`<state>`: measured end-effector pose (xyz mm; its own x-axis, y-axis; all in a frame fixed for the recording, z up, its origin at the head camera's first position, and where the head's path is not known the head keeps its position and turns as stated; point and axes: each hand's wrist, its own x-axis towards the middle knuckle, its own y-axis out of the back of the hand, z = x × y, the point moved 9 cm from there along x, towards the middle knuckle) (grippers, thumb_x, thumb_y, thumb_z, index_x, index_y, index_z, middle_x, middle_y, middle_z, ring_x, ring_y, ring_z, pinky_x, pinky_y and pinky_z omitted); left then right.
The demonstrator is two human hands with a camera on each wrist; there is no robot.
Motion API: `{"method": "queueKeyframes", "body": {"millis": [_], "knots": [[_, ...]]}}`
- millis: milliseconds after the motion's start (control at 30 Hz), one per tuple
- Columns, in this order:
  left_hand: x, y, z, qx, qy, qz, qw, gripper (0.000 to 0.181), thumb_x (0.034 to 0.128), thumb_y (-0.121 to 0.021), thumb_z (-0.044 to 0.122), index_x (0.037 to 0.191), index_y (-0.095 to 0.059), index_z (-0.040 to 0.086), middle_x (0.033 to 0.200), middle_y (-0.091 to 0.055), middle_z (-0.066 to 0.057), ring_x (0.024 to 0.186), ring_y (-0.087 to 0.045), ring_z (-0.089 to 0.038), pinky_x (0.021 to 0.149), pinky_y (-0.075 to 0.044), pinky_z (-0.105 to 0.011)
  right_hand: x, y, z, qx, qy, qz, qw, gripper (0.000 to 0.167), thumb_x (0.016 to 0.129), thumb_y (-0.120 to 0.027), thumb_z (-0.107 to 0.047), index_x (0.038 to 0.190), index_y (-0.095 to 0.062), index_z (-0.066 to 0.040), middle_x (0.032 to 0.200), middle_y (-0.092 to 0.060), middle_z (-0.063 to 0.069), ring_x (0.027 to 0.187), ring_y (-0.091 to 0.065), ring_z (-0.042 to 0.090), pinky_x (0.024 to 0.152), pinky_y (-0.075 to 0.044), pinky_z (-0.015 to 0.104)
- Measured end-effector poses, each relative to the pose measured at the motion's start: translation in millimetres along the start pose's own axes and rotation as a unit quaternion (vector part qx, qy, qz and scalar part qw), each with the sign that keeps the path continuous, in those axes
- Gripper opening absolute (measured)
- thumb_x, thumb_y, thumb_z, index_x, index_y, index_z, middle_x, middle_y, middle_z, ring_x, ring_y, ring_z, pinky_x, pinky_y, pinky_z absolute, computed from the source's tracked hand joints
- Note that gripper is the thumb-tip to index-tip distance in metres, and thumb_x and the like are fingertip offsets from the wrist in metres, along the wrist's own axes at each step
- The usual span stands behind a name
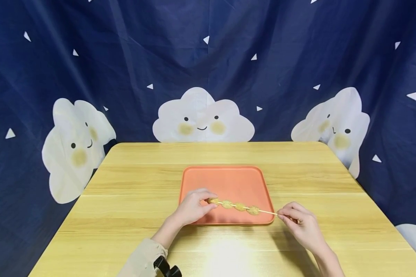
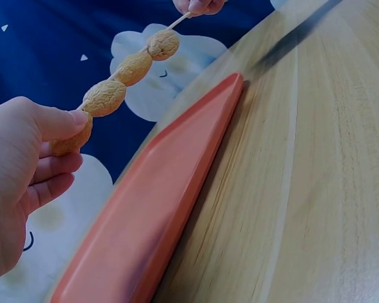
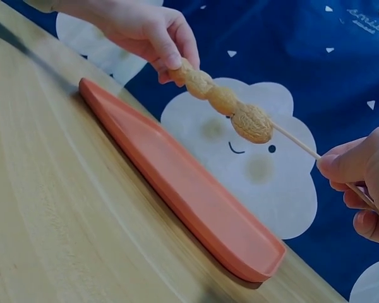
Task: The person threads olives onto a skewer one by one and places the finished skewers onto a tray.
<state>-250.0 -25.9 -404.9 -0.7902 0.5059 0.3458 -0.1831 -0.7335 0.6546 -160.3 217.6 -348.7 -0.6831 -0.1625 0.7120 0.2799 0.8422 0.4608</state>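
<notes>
A thin wooden skewer (image 1: pixel 268 212) carries several golden-brown, wrinkled, rounded food pieces (image 3: pixel 251 123), threaded in a row. My left hand (image 1: pixel 194 207) pinches the piece at the far end between thumb and fingers, partly covering it. At the other end, my right hand (image 1: pixel 301 223) grips the bare stick, with a length of stick showing between the fingers and the nearest piece. The skewer is held in the air above an orange-pink tray (image 1: pixel 228 181), sloping slightly down toward the right in the head view. The wrist views show it raised off the tray.
The tray lies on a light wood-grain table (image 1: pixel 142 181) with rounded back corners. Behind and beside the table hangs a dark blue curtain (image 1: pixel 180 50) printed with white clouds and small triangles. A black strap-like device (image 1: pixel 167 267) shows by the left sleeve.
</notes>
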Motion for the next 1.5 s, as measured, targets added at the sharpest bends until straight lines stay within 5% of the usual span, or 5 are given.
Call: {"method": "queueKeyframes", "body": {"millis": [267,500,733,1267,1500], "knots": [[-0.9,-1.0,-2.9,-0.011,0.015,-0.008,0.9998,0.027,0.0834,-0.068,0.016,0.107,-0.068,0.003,0.098,-0.065,0.001,0.085,-0.059,-0.009,0.079,-0.050,-0.037,2.8,-1,0,-0.008,0.000,-0.008,0.9999,0.032,0.057,-0.067,0.029,0.073,-0.067,0.001,0.073,-0.058,0.003,0.055,-0.041,0.003,0.045,-0.032,0.011],[-0.7,-0.4,-4.2,-0.003,0.025,-0.009,0.9996,0.028,0.0835,-0.068,0.017,0.108,-0.068,0.003,0.100,-0.065,0.000,0.086,-0.059,-0.010,0.080,-0.050,-0.035,2.7,-3,2,-0.004,-0.002,-0.016,0.9999,0.008,0.075,-0.070,0.007,0.074,-0.067,0.000,0.073,-0.058,0.006,0.056,-0.042,0.004,0.047,-0.032,0.009],[-3.0,-0.3,-6.0,0.010,0.025,-0.015,0.9995,0.029,0.0842,-0.068,0.018,0.109,-0.068,0.004,0.100,-0.065,0.000,0.085,-0.059,-0.009,0.080,-0.050,-0.036,2.4,-8,2,0.001,0.005,-0.012,0.9999,0.032,0.057,-0.067,0.028,0.073,-0.067,0.001,0.072,-0.058,0.004,0.055,-0.042,0.004,0.045,-0.032,0.011],[-10.7,1.5,-11.0,0.048,0.012,-0.008,0.9987,0.025,0.0843,-0.067,0.016,0.107,-0.068,0.006,0.101,-0.064,0.001,0.094,-0.059,-0.015,0.083,-0.049,-0.035,-19.8,-30,50,-0.017,-0.059,-0.063,0.9961,0.025,0.068,-0.072,0.014,0.079,-0.070,-0.008,0.078,-0.059,-0.006,0.054,-0.040,0.001,0.043,-0.033,0.013],[-10.7,1.5,-13.8,0.060,0.009,-0.004,0.9982,0.025,0.0843,-0.067,0.017,0.107,-0.067,0.006,0.101,-0.064,0.001,0.094,-0.059,-0.015,0.083,-0.049,-0.035,-21.0,-34,52,-0.015,-0.061,-0.076,0.9951,0.021,0.070,-0.073,0.010,0.080,-0.070,-0.009,0.080,-0.058,-0.010,0.057,-0.043,0.001,0.045,-0.036,0.014]]}}
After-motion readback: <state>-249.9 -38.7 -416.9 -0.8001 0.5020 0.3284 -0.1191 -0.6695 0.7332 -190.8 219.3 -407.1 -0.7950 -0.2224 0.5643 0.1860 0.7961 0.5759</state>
